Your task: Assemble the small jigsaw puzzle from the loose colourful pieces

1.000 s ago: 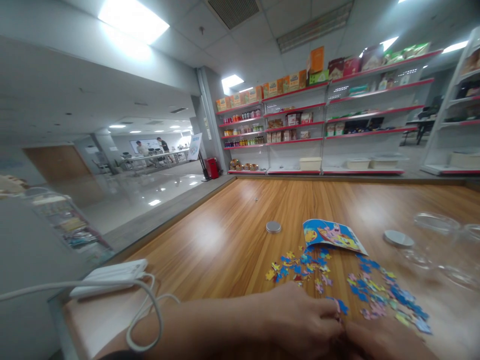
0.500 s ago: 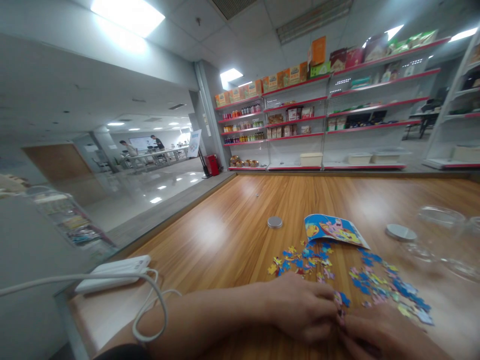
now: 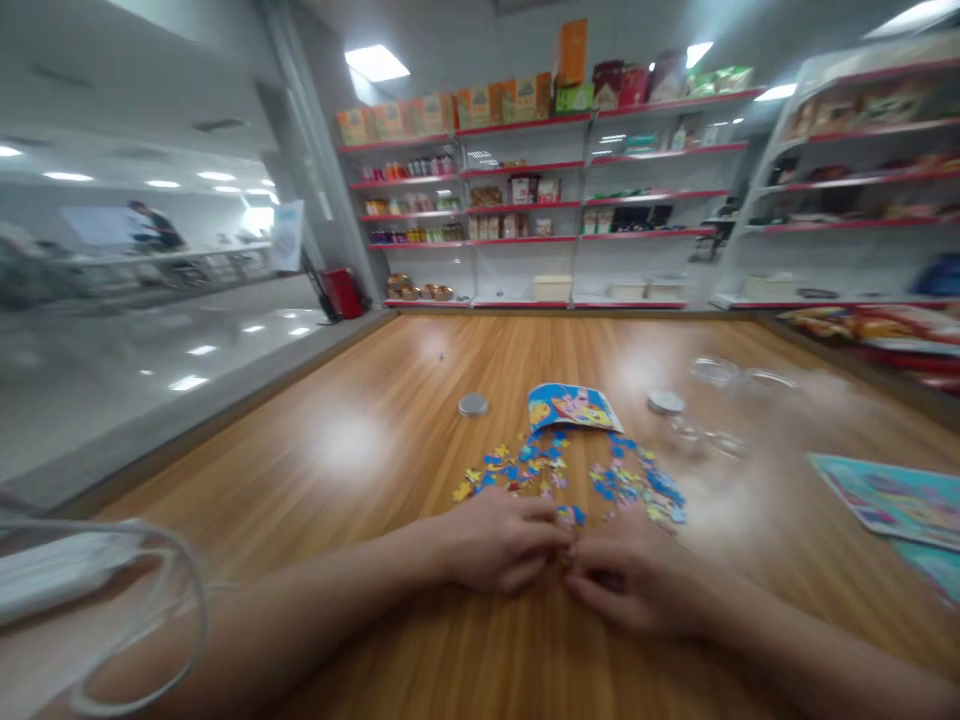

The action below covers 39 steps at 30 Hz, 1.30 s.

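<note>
At the near middle of the brown wood-grain table [image 3: 360, 470], a scatter of small blue, yellow and pink cardboard jigsaw pieces [image 3: 562, 475] lies loose and flat in two rough patches. The nearest pieces sit right at the fingertips of both hands.

Left hand [image 3: 499, 540]: palm down on the wood, fingers curled in narrow, tips pointing right toward the other hand. Right hand [image 3: 637, 585]: palm down too, fingers curled, tips pointing left. The fingertips of the two hands meet, touching or nearly so, at the near edge of the scatter. Whether either hand pinches a piece cannot be told because of motion blur. Both forearms are bare and lie along the table.

Just beyond the pieces lies a blue printed picture card with cartoon figures [image 3: 574, 408], flat, its near edge touching the scatter. Left of the card, apart from it, sits a round grey metal lid [image 3: 473, 405]. Right of the card is a second round grey lid [image 3: 666, 402]. Past that lid stand clear glass jars [image 3: 716, 372], blurred.

Far right, a pale blue printed sheet [image 3: 885, 490] lies flat on the wood. Far left, a flat white box [image 3: 45, 572] with a looped white cable [image 3: 180, 620]. Behind the table stands white shelving with red edges [image 3: 525, 180], stocked with boxes and bottles.
</note>
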### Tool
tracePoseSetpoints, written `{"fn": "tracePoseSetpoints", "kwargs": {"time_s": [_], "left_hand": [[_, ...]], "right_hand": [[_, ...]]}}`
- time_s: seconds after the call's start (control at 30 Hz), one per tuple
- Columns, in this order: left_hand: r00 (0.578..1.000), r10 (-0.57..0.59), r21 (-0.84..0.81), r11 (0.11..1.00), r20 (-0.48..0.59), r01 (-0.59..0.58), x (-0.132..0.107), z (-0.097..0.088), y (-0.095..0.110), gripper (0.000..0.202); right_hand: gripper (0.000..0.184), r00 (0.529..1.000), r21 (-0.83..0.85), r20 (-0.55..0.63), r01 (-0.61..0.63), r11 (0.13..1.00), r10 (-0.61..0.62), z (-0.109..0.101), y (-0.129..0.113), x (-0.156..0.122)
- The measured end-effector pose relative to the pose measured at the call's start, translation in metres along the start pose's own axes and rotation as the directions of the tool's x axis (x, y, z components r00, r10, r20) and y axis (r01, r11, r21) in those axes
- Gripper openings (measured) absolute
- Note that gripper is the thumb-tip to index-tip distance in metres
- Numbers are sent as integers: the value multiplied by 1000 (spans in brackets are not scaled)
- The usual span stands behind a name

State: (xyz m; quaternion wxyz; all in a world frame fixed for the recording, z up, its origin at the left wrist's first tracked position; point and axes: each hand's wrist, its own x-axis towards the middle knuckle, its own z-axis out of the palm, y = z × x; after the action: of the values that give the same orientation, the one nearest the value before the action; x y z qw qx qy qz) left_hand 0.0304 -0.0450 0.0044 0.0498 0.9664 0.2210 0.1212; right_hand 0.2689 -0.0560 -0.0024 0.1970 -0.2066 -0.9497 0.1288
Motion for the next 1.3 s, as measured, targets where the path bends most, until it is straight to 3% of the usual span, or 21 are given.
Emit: {"fn": "tracePoseSetpoints", "kwargs": {"time_s": [0.13, 0.27, 0.37, 0.57, 0.8, 1.03, 1.17, 1.3], "left_hand": [[999, 33, -97, 995, -8, -33, -3, -1, -6, 26], [999, -4, -115, 993, 38, 9, -4, -3, -5, 29], [997, -65, -140, 988, 30, 68, -5, -4, -5, 33], [998, 65, -121, 991, 2, -64, -5, -1, -11, 27], [987, 131, -72, 988, -89, -138, -6, 2, -12, 33], [979, 179, 6, 984, -102, -179, -7, 3, -11, 35], [974, 178, 35, 984, -139, -175, -7, 3, -10, 32], [980, 111, 62, 993, -168, -101, -9, 3, -11, 34]], "right_hand": [[13, 981, -13, -182, -72, 997, 69, -3, 11, -5], [14, 995, -36, -69, -68, 997, 66, -5, 15, -5], [19, 993, -34, -80, -94, 995, 91, -5, 15, -3], [18, 998, -66, -50, -29, 997, 26, -4, 15, -2], [17, 1000, -41, 0, -12, 999, 12, -5, 10, -2], [17, 1000, -36, 20, -7, 999, 8, -7, 6, -1], [25, 997, -2, -78, -3, 1000, 3, -7, 7, -2], [30, 980, 25, -194, -28, 999, 32, -6, 10, -2]]}}
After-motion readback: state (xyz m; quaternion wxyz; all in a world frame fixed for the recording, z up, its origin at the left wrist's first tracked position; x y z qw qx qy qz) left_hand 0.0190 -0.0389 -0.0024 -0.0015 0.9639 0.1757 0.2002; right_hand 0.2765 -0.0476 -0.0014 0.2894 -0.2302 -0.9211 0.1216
